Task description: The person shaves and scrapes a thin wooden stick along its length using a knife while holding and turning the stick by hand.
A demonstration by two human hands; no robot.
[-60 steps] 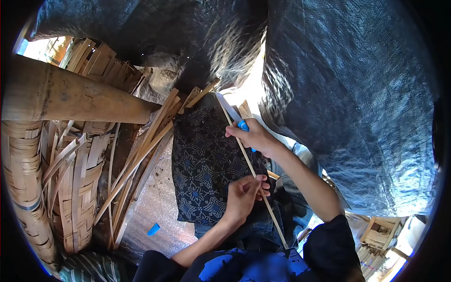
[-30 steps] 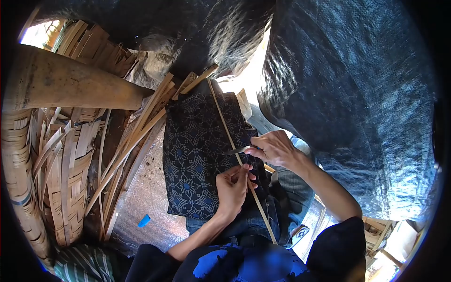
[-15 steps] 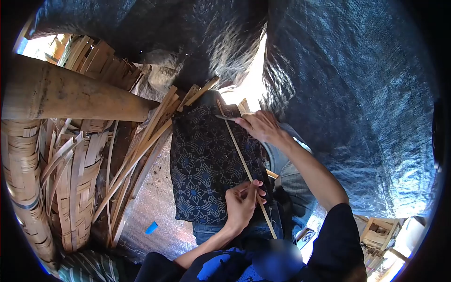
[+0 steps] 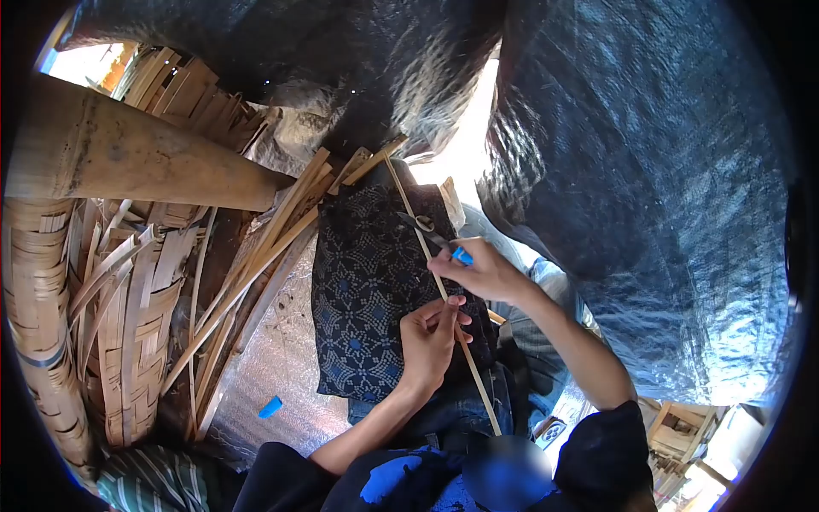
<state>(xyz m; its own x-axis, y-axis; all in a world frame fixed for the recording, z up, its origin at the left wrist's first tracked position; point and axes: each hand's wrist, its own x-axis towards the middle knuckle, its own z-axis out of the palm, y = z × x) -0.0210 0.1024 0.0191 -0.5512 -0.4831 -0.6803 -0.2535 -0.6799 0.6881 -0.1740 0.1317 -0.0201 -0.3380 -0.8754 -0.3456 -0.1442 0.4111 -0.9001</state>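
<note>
Black fabric printed in blue, the person's top (image 4: 388, 478), is nearest, just below a dark patterned cloth (image 4: 358, 290) draped over the lap. Above this cloth's lower right corner, the left hand (image 4: 428, 341) has thumb and fingertips pinched together on a thin pale strip (image 4: 474, 373), which slants from near the person's waist up along the cloth's right side to its far end. Just beyond, by the cloth's right edge, the right hand (image 4: 482, 269) is clamped around the blue handle (image 4: 461, 255) of a knife (image 4: 437, 239). Its blade crosses the strip over the cloth's upper right part, where a small curl (image 4: 424, 223), seemingly a shaving, sits.

The step in hand looks like thinning or smoothing the strip. A further stroke would call for a firm left pinch, a shallow, even blade angle and fingertips clear of the sharp edge.

Left of the cloth, a silvery floor sheet (image 4: 294, 363) carries a small blue piece (image 4: 270, 407); past that, loose split lengths (image 4: 258, 273) lean near woven basketwork (image 4: 141, 341). A thick bamboo pole (image 4: 153, 158) ends near the cloth's upper left corner. Farthest, beyond the cloth and to its right, hangs glossy black sheeting (image 4: 640, 188).
</note>
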